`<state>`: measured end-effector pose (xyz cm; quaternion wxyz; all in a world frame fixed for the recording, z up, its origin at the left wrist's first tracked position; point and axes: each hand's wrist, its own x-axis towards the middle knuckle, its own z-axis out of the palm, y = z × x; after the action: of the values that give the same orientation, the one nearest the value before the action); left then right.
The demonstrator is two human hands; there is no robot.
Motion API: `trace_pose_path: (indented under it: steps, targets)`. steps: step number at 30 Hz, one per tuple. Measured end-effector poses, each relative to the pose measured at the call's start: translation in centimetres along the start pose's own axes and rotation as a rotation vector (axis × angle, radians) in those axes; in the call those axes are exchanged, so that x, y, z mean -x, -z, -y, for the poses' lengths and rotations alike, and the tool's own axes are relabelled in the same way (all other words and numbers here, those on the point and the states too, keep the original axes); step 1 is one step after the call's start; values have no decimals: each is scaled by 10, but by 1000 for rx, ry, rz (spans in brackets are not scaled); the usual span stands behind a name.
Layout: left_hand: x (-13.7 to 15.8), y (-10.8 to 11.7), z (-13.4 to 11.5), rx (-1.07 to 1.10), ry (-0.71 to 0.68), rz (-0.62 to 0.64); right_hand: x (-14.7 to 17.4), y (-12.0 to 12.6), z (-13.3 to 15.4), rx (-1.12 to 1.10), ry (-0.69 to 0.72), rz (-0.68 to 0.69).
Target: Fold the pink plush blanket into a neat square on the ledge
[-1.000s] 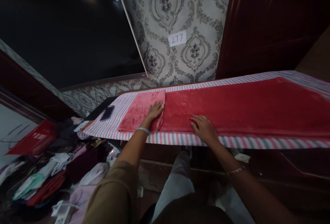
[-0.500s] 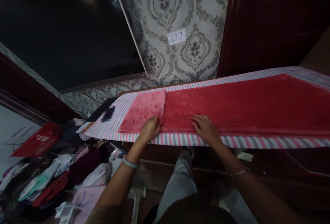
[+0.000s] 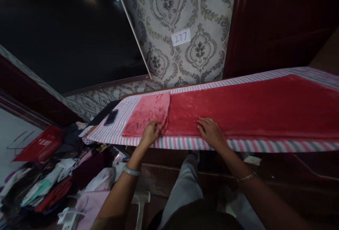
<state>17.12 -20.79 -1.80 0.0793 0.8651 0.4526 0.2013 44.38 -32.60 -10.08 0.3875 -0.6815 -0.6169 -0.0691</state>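
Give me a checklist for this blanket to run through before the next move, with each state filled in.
1. Left hand at the folded end: ok, by its near edge.
2. Left hand's grip on the fabric: cannot tell.
3. Right hand on the red blanket: ok, fingers spread slightly.
4. Blanket's right end in view: not ok, cut off by the picture.
5. Striped cloth free of other items: not ok, a dark, blurred item lies left.

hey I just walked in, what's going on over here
A person has both bare hands on a long red plush cloth laid out on a striped cover. The left hand is at the near corner of the paler, folded-over end; whether it pinches the fabric is unclear. The right hand rests on the red part, near the front edge.
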Motion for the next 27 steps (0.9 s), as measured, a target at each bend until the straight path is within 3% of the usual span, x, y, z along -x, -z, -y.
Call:
trace_pose_path:
  steps: [4, 9, 14, 16, 19, 23, 27]
  targets:
    - [-3, -4, -6, -10, -5, -55, -1, 1, 1, -6, -4, 20]
    - [-4, 6, -9, -8, -121, 181, -4, 2, 5, -4, -27, 50]
    - [-51, 25, 4, 4, -131, -89, -11, 11, 17, -12, -74, 97]
    - [-77, 18, 4, -69, -93, -139, -14, 15, 20, -17, -93, 102]
    - [-102, -10, -7, -196, 19, -45, -14, 18, 24, 12, -119, 87]
    - [-104, -46, -18, -372, 36, 88, -16, 18, 24, 43, -130, 79]
    - [-101, -53, -15, -421, 15, 80, -40, 41, 3, 19, -159, 132]
